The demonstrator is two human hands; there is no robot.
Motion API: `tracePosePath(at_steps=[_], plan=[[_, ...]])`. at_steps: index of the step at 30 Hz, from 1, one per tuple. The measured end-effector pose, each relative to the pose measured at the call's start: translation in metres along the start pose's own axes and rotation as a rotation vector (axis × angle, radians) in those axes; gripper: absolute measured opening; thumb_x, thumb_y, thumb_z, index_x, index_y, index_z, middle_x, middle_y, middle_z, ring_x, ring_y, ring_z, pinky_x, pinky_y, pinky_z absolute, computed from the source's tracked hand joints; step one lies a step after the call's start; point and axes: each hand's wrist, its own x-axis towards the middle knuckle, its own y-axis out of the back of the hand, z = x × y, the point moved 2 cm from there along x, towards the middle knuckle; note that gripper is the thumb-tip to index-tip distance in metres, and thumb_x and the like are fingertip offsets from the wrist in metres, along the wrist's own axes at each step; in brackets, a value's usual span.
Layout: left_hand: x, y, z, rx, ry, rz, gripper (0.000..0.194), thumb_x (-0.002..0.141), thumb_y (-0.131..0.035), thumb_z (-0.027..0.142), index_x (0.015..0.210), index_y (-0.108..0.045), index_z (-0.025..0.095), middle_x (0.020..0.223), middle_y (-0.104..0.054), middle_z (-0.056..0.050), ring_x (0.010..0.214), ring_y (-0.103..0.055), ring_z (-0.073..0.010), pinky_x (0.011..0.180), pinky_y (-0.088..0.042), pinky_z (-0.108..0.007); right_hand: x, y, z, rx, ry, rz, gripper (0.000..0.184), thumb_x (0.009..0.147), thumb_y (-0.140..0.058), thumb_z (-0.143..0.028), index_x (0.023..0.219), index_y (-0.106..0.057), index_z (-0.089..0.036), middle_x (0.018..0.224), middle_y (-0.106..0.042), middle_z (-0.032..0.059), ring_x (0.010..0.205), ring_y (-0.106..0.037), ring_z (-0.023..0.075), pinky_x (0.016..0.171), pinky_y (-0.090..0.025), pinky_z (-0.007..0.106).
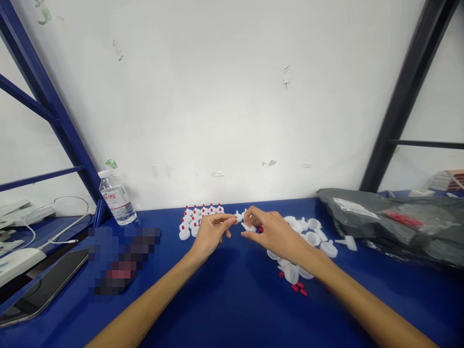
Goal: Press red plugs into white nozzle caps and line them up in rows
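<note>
- left hand (213,232); can't tell from here if gripping;
- right hand (267,229) pinches white cap (249,227);
- red-tipped caps (195,224) grouped beside left hand

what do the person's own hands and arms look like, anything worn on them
The left hand and right hand are bare, without gloves. The left forearm and right forearm are uncovered and slim; no sleeve, watch or bracelet shows.

Bare, slim forearms (163,294) taper to narrow wrists (195,257), each grip (210,233) bare and slender-fingered.
</note>
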Motion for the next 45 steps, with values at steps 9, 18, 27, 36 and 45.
tracePosePath(at_steps=[9,18,27,36,45], plan=[[-0.006,-0.005,0.008,0.01,-0.049,-0.081,0.046,0.083,-0.067,0.05,0.104,-0.073,0.01,0.056,-0.063,-0.002,0.046,-0.051,-0.0111,0.042,-0.034,-0.02,0.0,0.005,-0.006,0.084,0.011,0.008,0.017,0.086,-0.068,-0.031,0.099,-0.058,-0.027,0.092,-0.075,0.0005,0.094,-0.07,0.0197,0.073,-0.048,0.028],[-0.007,-0.006,0.007,0.057,-0.047,-0.066,0.041,0.085,-0.066,0.048,0.105,-0.074,0.014,0.052,-0.062,0.0,0.041,-0.049,-0.0104,0.041,-0.033,-0.02,0.001,0.003,-0.004,0.04,0.064,0.093,0.021,0.082,-0.071,-0.025,0.098,-0.058,-0.025,0.099,-0.071,0.0015,0.095,-0.068,0.0192,0.08,-0.05,0.03],[-0.009,-0.005,0.01,0.057,-0.092,-0.016,0.034,0.084,-0.068,0.043,0.099,-0.076,0.014,0.056,-0.065,-0.002,0.044,-0.057,-0.0137,0.041,-0.033,-0.021,0.001,0.011,-0.01,0.093,0.11,0.188,0.014,0.084,-0.072,-0.03,0.094,-0.064,-0.025,0.091,-0.073,-0.0021,0.089,-0.068,0.0181,0.078,-0.049,0.027],[-0.02,-0.005,0.014,0.143,-0.311,0.078,0.017,0.09,-0.063,0.027,0.094,-0.078,0.021,0.083,-0.068,-0.002,0.048,-0.055,-0.0074,0.05,-0.042,-0.023,0.0,0.01,-0.008,0.271,0.027,0.17,0.02,0.084,-0.071,-0.038,0.08,-0.059,-0.024,0.087,-0.073,-0.002,0.084,-0.069,0.0173,0.077,-0.05,0.028],[-0.023,-0.004,0.024,0.241,-0.523,0.098,0.019,0.092,-0.06,0.016,0.095,-0.078,0.022,0.082,-0.069,-0.001,0.048,-0.053,-0.0064,0.049,-0.043,-0.021,0.003,0.006,-0.003,0.563,-0.068,0.124,0.035,0.075,-0.078,-0.041,0.072,-0.048,-0.022,0.087,-0.074,0.0029,0.077,-0.07,0.0194,0.07,-0.052,0.031]])
